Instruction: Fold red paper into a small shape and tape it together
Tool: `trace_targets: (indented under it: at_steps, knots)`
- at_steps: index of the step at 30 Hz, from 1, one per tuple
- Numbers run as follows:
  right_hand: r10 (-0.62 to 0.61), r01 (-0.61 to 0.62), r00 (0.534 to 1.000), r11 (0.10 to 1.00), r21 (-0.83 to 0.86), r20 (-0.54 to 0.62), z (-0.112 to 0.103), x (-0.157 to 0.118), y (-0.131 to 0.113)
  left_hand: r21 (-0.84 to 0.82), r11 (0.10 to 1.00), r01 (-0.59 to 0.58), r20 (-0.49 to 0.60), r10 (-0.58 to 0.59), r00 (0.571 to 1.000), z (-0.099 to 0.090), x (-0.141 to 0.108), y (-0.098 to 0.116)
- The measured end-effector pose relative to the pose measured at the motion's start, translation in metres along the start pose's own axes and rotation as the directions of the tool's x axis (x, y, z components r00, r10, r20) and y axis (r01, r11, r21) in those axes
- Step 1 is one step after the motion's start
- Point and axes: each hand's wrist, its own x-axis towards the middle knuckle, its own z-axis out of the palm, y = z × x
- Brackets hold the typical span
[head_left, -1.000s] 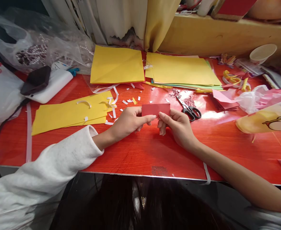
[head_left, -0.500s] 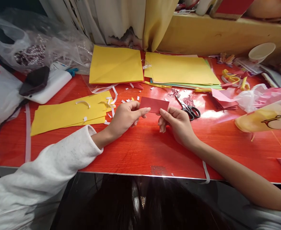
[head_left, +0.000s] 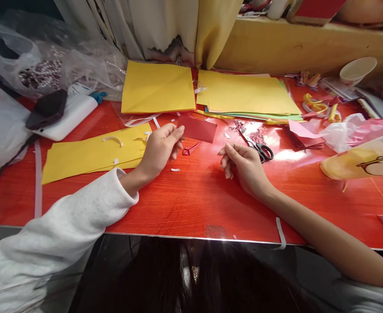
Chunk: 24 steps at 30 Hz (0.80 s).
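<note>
A small dark red rectangle of paper (head_left: 200, 129) is pinched at its left end between the thumb and fingers of my left hand (head_left: 160, 150), raised over the table. Apart from the paper, my right hand (head_left: 242, 165) hovers to its right, thumb against curled fingers, with nothing visible in them. Just beyond my right hand lie black-handled scissors (head_left: 258, 148), partly hidden by its fingers. On the table under the held paper rests a small folded red paper piece (head_left: 191, 148). White paper scraps (head_left: 175, 170) are scattered nearby.
Yellow paper strips (head_left: 90, 152) lie at left; yellow sheet stacks (head_left: 159, 87) sit at the back. A phone (head_left: 48, 108) rests on a white box (head_left: 70, 117). To the right are pink papers (head_left: 304, 130), a lying plastic cup (head_left: 361, 161) and a white paper cup (head_left: 357, 71).
My right hand has let go of the red paper and drawn slightly right. My left hand has moved left with the paper, uncovering the folded red piece on the table.
</note>
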Motion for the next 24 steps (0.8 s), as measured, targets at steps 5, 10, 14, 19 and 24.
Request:
trace_targets:
  at_steps: [5,10,14,19,24]
  knots:
    - [0.053,-0.056,0.998,0.991,0.124,0.027,-0.003,0.006,-0.005,0.156,0.982,-0.106,0.109,0.090,0.990,-0.003,-0.001,0.006]
    - [0.131,-0.171,0.939,0.980,0.103,0.317,0.003,-0.002,-0.006,0.446,0.838,-0.313,0.232,0.230,0.945,0.002,-0.011,0.010]
    - [0.218,-0.273,0.844,0.961,0.042,0.490,0.007,-0.010,-0.009,0.488,0.751,-0.445,0.328,0.315,0.891,0.003,-0.010,0.004]
    - [0.236,-0.266,0.858,0.964,0.001,0.456,0.010,-0.011,-0.012,0.487,0.787,-0.378,0.293,0.261,0.920,0.006,-0.011,0.004]
    - [0.179,-0.152,0.934,0.982,-0.108,0.310,0.011,-0.011,-0.010,0.443,0.837,-0.321,0.302,0.197,0.933,0.010,-0.018,0.010]
